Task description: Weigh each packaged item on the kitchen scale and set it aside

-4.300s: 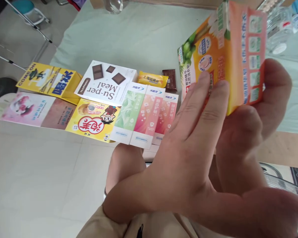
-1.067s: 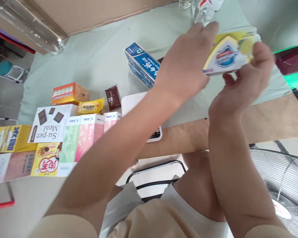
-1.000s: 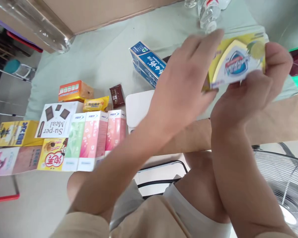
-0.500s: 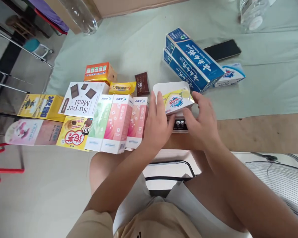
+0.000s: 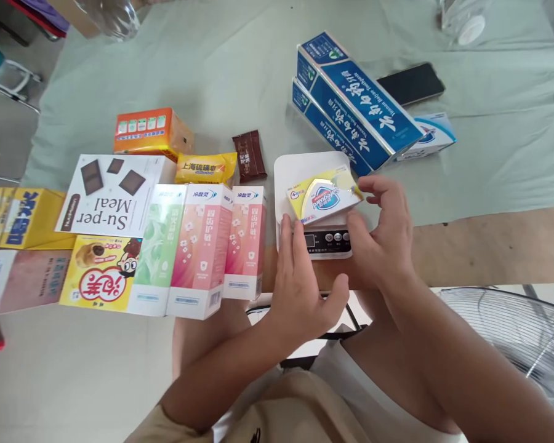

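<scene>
A yellow soap packet [image 5: 325,197] lies on a small white kitchen scale [image 5: 310,178] near the table's front edge. My left hand [image 5: 302,283] rests just in front of the scale with its fingers stretched out, tips at the scale's display, holding nothing. My right hand [image 5: 385,231] hovers at the packet's right edge, fingers loosely curled and apart, not gripping it.
Left of the scale stand three toothpaste boxes [image 5: 198,246], a white Su-per Meal box [image 5: 115,197], yellow boxes [image 5: 104,274], an orange box [image 5: 150,129], a yellow soap bar [image 5: 205,167] and a brown wrapper [image 5: 248,155]. Behind lie blue boxes [image 5: 355,104], a phone [image 5: 410,83]. A fan [image 5: 512,332] stands lower right.
The soap packet came down from both hands in the air onto the scale. Both hands have let go and pulled back toward me; the orange box held earlier now sits at the left.
</scene>
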